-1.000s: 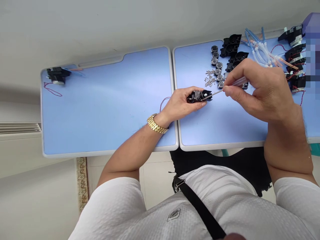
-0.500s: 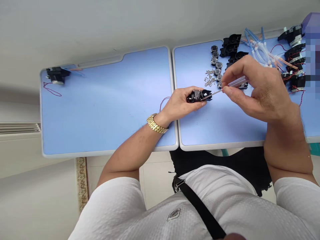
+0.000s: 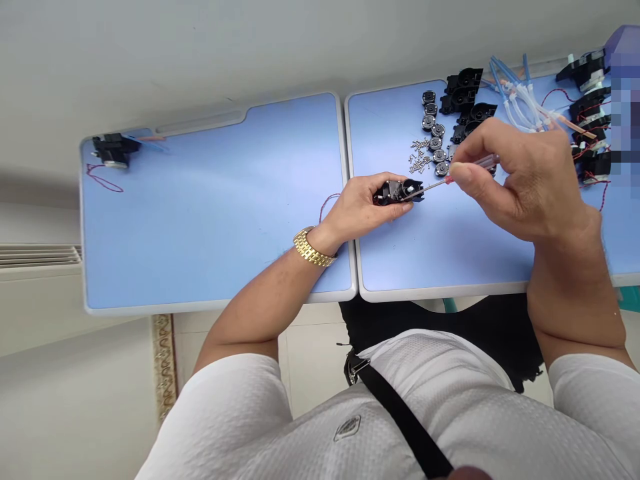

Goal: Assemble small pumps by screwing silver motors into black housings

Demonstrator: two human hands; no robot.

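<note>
My left hand [image 3: 361, 207] rests on the right blue desk [image 3: 430, 253] and grips a small black motor part [image 3: 397, 191] with a red wire [image 3: 327, 201] trailing from it. My right hand [image 3: 520, 177] pinches a thin screwdriver [image 3: 431, 187] with a clear handle; its metal tip touches the black part. A gold watch [image 3: 313, 248] is on my left wrist.
Behind the hands lie a scatter of small screws [image 3: 419, 155], a row of round metal discs [image 3: 433, 130], black housings [image 3: 465, 90], clear tubes [image 3: 520, 100] and wired black units [image 3: 590, 113]. One black unit [image 3: 115, 148] with a red wire sits at the far left of the left desk [image 3: 210, 213].
My right hand's fingers have shifted slightly on the screwdriver handle, as if turning it. The left hand and the black part have stayed still.
</note>
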